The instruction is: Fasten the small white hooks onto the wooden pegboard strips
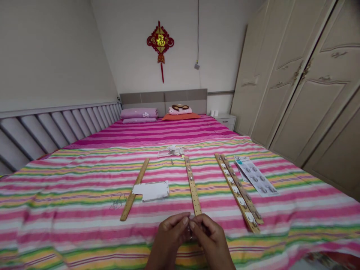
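Note:
My left hand [172, 234] and my right hand [209, 235] meet low in the middle of the head view, fingertips pinched round something small and partly shiny that I cannot make out. Just beyond them lies a narrow wooden strip [193, 191] with rows of holes and a few small metal pieces near its far end; its near end is hidden behind my fingers. To the right, two more strips [235, 189] lie side by side, bearing round white pieces and metal pieces. Another bare strip [128, 208] lies at the left, partly under a white card [154, 190].
All this lies on a striped bedsheet [84, 225]. Printed packaging sheets [257, 178] are at the right, a clear bag with scraps [176, 150] farther back, and tangled thin thread [117, 201] at the left. Folded bedding [139, 113] is by the headboard.

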Demonstrator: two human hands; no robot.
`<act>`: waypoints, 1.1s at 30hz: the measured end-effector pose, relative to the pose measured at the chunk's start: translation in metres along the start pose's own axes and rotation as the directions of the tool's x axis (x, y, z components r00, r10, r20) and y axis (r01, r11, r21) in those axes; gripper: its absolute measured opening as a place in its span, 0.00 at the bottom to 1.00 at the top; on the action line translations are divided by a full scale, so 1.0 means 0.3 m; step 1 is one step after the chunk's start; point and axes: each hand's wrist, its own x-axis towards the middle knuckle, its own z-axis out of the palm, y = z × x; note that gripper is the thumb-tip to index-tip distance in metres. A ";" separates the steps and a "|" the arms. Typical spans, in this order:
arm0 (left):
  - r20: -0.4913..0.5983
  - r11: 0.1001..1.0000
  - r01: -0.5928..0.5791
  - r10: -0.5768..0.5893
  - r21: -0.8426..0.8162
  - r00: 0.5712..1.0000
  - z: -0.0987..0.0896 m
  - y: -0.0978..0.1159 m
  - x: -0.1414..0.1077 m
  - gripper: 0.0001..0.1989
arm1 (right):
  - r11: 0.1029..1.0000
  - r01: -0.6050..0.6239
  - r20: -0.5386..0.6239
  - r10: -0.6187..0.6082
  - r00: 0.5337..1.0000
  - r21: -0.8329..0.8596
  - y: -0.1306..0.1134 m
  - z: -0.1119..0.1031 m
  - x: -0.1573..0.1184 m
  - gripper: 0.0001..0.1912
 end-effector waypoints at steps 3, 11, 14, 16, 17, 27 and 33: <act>-0.042 1.000 -0.005 0.005 0.012 0.999 -0.001 0.000 0.001 0.19 | 0.999 0.019 -0.003 -0.019 1.000 -0.028 -0.005 0.005 -0.004 0.13; -0.012 0.996 -0.088 0.088 -0.018 0.996 -0.017 -0.033 0.017 0.14 | 0.990 0.067 0.065 -0.059 0.996 -0.125 0.029 0.002 0.003 0.13; 0.004 0.996 -0.072 0.072 -0.054 0.997 -0.015 -0.029 0.016 0.14 | 0.999 -0.023 0.048 0.025 0.999 -0.045 0.040 0.003 0.011 0.15; 0.024 0.998 -0.031 0.032 -0.056 0.999 -0.015 -0.019 0.013 0.14 | 0.993 -0.109 0.031 0.108 0.994 0.032 0.031 0.001 0.018 0.17; 0.037 0.998 0.000 0.002 -0.061 0.999 -0.017 -0.012 0.012 0.14 | 0.988 -0.141 0.026 0.140 0.990 0.058 0.023 -0.002 0.021 0.18; 0.084 0.995 0.063 -0.069 0.072 0.994 -0.048 0.027 0.012 0.13 | 0.985 -0.152 0.050 0.148 0.988 0.082 -0.022 -0.023 0.020 0.17; 0.124 0.991 0.116 -0.124 0.069 0.984 -0.057 0.049 0.009 0.10 | 0.982 -0.163 0.080 0.155 0.985 0.098 -0.031 -0.027 0.013 0.15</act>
